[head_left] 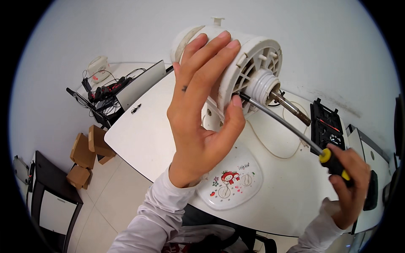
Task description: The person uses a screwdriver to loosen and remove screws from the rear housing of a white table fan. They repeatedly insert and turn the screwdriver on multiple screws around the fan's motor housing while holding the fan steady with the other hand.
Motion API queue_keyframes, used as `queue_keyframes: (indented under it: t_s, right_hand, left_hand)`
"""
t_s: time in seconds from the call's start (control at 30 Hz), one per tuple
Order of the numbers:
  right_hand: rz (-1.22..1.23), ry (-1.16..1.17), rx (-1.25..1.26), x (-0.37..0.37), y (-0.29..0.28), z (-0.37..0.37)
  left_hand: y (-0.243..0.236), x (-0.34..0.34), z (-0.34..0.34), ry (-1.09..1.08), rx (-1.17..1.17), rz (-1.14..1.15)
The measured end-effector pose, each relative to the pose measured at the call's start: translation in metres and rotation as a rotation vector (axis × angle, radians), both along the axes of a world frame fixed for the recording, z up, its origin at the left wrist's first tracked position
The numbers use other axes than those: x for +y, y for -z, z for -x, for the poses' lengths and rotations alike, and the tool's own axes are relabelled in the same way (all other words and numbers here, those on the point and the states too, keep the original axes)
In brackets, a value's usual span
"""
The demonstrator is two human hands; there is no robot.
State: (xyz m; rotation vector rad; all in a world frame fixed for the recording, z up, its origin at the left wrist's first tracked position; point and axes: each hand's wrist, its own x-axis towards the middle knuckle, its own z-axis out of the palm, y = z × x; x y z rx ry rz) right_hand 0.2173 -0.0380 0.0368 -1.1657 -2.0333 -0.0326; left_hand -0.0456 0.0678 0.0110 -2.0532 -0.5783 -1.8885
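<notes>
My left hand [198, 126] wraps round a white plastic fan motor housing [251, 49], its fingers over the top and its thumb beside the ribbed front. From the front stick out a white threaded collar [258, 85] and a metal shaft [291, 107] with a threaded end. My right hand [352, 181] grips the black and yellow handle of a long screwdriver [282, 122]. The screwdriver's tip reaches the slotted front next to my left thumb; where exactly it ends is hidden. Below stands a white rounded base [217, 203] with a red cartoon print and two dials.
The white table [147, 139] has small dark pieces [136, 109] at its left. A pale cable [270, 152] curves behind the base. An opened black tool case [325, 126] lies at the right. Cardboard boxes [82, 152] stand on the floor; a cluttered desk is at the far left.
</notes>
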Motion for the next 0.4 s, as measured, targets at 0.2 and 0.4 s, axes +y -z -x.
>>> queue_keyframes:
  t_s: [0.2, 0.4]
  right_hand:
    - [-0.14, 0.032, -0.202, -0.004, -0.033, 0.003]
    - [0.271, -0.134, 0.236, 0.021, 0.017, -0.002]
  left_hand:
    - [-0.003, 0.006, 0.003, 0.092, -0.016, 0.031]
    - [0.0, 0.007, 0.007, 0.149, -0.023, 0.088]
